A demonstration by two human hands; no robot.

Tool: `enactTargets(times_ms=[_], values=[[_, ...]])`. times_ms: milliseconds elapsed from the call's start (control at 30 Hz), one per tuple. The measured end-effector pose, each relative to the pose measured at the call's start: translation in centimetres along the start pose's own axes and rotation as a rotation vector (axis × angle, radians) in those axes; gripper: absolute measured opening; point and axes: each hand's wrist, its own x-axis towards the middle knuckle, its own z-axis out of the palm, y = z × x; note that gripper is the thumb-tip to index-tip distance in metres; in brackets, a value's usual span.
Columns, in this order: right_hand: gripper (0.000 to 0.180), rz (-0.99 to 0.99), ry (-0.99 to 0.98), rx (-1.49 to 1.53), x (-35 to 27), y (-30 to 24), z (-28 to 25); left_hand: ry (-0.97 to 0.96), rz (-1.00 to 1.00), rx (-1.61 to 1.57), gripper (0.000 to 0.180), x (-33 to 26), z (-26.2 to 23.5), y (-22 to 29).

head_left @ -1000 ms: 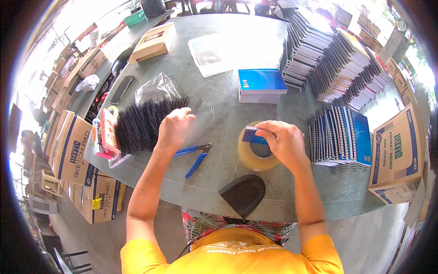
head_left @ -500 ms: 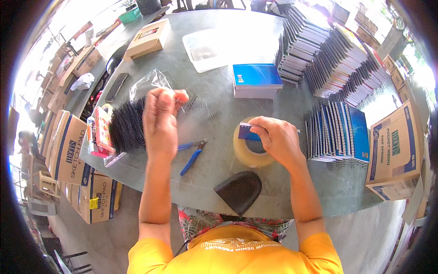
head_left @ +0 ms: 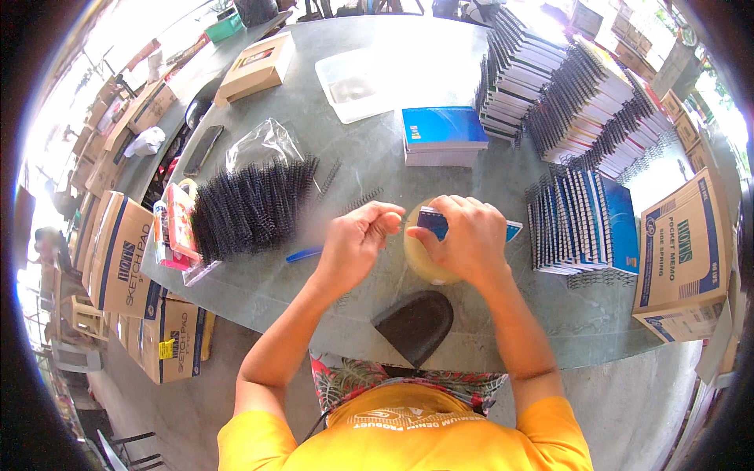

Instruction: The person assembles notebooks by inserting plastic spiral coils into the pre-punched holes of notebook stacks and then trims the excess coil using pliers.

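Two bare hands meet over the near middle of the grey-green table (head_left: 330, 149), both above a roll of clear tape (head_left: 418, 259) that lies flat close to the near edge. The right hand (head_left: 470, 239) curls over a small blue notepad (head_left: 434, 222), fingers bent together and clamping it against the top of the roll; a blue corner of the pad sticks out on the far side of the hand. The left hand (head_left: 355, 242) sits just beside it, thumb and fingertips pinched together on something thin at the pad's left edge, too blurred to name for certain.

Left of the hands, a heap of black spiral coils (head_left: 250, 206) spreads toward the left edge, with a crumpled clear bag (head_left: 263, 144) behind it. A blue handle of some tool (head_left: 302, 254) lies on the table between the coils and the left wrist. A dark curved piece (head_left: 415, 323) rests at the near edge, below the roll. Right of the right hand, a row of bound blue notepads (head_left: 585, 224) stands on edge, and a cardboard box (head_left: 682, 255) sits at the right corner. Beyond the hands, a blue stack of pads (head_left: 444, 133) lies flat, with taller stacks of spiral notebooks (head_left: 565, 86) toward the far right.
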Motion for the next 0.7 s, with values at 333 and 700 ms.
enactTargets(times_ms=[333,700], values=[[0.019,-0.033,0.029,-0.031,-0.1,0.4,0.7,0.181,0.328,0.106,0.014,0.2,2.7,-0.5],[0.014,-0.115,0.002,0.115,-0.3,0.6,0.1,-0.167,0.171,0.345,0.022,1.3,-0.7,-0.1]])
